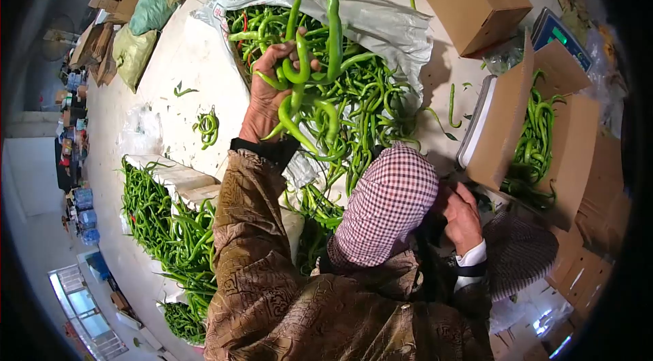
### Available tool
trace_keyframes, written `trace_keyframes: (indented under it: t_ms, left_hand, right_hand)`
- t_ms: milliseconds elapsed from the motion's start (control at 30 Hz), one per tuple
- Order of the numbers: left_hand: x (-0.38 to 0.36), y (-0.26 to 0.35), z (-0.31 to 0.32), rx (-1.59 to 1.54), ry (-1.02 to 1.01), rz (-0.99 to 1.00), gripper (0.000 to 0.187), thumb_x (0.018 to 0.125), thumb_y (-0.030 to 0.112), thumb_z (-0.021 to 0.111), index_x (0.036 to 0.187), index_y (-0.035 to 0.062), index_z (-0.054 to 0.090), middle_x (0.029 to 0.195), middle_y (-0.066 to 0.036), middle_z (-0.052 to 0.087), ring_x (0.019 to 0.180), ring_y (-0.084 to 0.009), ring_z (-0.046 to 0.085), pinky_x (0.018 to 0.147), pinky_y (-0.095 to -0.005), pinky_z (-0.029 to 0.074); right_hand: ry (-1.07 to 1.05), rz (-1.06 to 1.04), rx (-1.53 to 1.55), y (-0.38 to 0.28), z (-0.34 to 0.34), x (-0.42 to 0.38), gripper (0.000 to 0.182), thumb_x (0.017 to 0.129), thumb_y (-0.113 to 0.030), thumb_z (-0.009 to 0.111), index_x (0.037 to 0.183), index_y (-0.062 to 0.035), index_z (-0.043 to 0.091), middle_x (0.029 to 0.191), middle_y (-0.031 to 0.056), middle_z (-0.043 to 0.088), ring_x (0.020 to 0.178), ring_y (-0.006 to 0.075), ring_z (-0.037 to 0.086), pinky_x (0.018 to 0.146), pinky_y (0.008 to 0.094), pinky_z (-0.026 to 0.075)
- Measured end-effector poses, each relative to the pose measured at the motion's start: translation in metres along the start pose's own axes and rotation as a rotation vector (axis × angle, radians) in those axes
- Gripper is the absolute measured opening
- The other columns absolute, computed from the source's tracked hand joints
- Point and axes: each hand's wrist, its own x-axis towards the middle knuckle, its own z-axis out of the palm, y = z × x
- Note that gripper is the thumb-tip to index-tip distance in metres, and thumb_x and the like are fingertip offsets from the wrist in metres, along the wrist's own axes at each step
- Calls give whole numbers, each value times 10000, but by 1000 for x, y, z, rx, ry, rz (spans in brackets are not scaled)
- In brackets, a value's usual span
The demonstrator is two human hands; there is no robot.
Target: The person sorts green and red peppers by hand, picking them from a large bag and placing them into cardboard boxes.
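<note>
My left hand (272, 82) is closed around several long green chili peppers (333, 28), some pointing up and others curling down below the fingers. It is raised over a white woven sack (401, 18), spread open on the floor, with a heap of green chili peppers (371, 102) and a few red ones spilling out. My right hand (462, 218) is low beside a checkered cloth-covered knee (391, 201). Its fingers are bent, their tips partly hidden, and what they hold, if anything, cannot be seen.
An open cardboard box (500, 123) with green peppers stands at right, near a digital scale (561, 38). Another cardboard box (469, 4) is behind it. More peppers (166, 225) fill a container at left. Full sacks (132, 55) stand at the far left; loose peppers (206, 128) lie on the floor.
</note>
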Motion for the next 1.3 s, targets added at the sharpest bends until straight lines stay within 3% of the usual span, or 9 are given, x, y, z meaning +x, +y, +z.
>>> trace_keyframes:
  t_ms: [67, 200, 367, 467, 500, 600, 733, 833, 1300]
  left_hand:
    - [-6, -1, 32, -65, -40, 37, 398, 870, 145, 563, 1220, -40, 522, 761, -22, 465, 677, -175, 481, 762, -381, 484]
    - [-16, -11, 75, -354, -273, -60, 369, 878, 129, 546, 1213, -22, 520, 778, -28, 460, 705, -179, 489, 790, -399, 490]
    - [-45, -43, 135, -358, -283, -126, 408, 885, 139, 544, 1260, -8, 483, 815, -49, 513, 733, -207, 533, 813, -402, 509]
    - [-75, -49, 170, -67, -104, -10, 420, 891, 159, 555, 1271, -1, 474, 818, -45, 530, 715, -211, 541, 805, -403, 524]
    - [-78, -53, 166, -228, -230, -80, 356, 900, 155, 554, 1222, 10, 506, 809, -35, 531, 704, -198, 548, 799, -397, 533]
    - [-90, -75, 172, -113, -7, -111, 280, 899, 133, 555, 1158, 29, 537, 805, -31, 529, 713, -179, 550, 804, -382, 533]
    - [-103, -108, 174, -254, -37, -240, 315, 892, 150, 604, 1167, -1, 580, 865, -107, 629, 789, -272, 652, 770, -394, 573]
    - [-99, -137, 155, -240, -93, -271, 197, 902, 171, 604, 1040, 31, 594, 828, -47, 616, 777, -190, 630, 724, -332, 551]
    - [-103, -172, 149, -500, -187, -305, 264, 881, 115, 624, 1103, -27, 605, 866, -113, 666, 744, -242, 651, 770, -374, 570]
  right_hand:
    - [162, -62, 19, -11, 23, -15, 264, 949, -110, 588, 1195, -13, 597, 1139, 60, 638, 1018, 171, 617, 864, 310, 496]
    - [-141, -202, -346, -54, 78, -27, 317, 914, -111, 636, 1212, -20, 577, 1118, 59, 628, 1049, 150, 580, 861, 288, 469]
    - [-545, -372, -163, -71, 135, -28, 629, 877, -57, 682, 1420, -42, 365, 1359, 121, 496, 1154, 183, 548, 964, 313, 466]
    - [-472, -558, -187, -73, 150, -38, 435, 896, -79, 677, 1300, -25, 525, 1200, 75, 618, 1080, 131, 578, 928, 266, 459]
    - [-382, -767, -311, -71, 151, -41, 331, 899, -75, 675, 1214, -23, 592, 1150, 52, 644, 1067, 102, 574, 905, 241, 452]
    - [-368, -819, -242, -65, 140, -45, 268, 906, -23, 647, 1168, -25, 590, 1113, 40, 646, 1012, 78, 574, 889, 230, 451]
    - [-308, -786, -262, -77, 125, -69, 251, 920, -42, 638, 1159, -21, 564, 1042, 25, 643, 927, 67, 581, 815, 228, 488]
    - [-258, -614, -277, -83, 114, -84, 227, 924, -76, 643, 1121, -14, 545, 959, 5, 635, 785, 33, 567, 620, 215, 509]
    - [-308, -700, -512, -73, 69, -112, 209, 906, -158, 687, 1005, 8, 606, 897, 36, 640, 848, 76, 557, 779, 248, 457]
